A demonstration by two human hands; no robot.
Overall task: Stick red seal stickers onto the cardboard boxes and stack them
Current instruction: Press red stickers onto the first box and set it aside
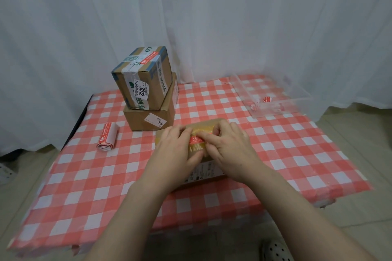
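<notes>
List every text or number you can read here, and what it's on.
"3012": front label on the top stacked box.
"76", upside down: white tag on the bottom stacked box.
Too blurred: red seal sticker on the near box, its side label, sticker roll, green characters on the top box.

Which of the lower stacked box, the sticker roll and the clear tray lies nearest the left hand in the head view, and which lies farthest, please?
1. Lower stacked box: just beyond the left hand, slightly to its left.
2. Sticker roll: farther out to the left, near the table's left edge.
3. Clear tray: at the far right corner, clearly the farthest.
</notes>
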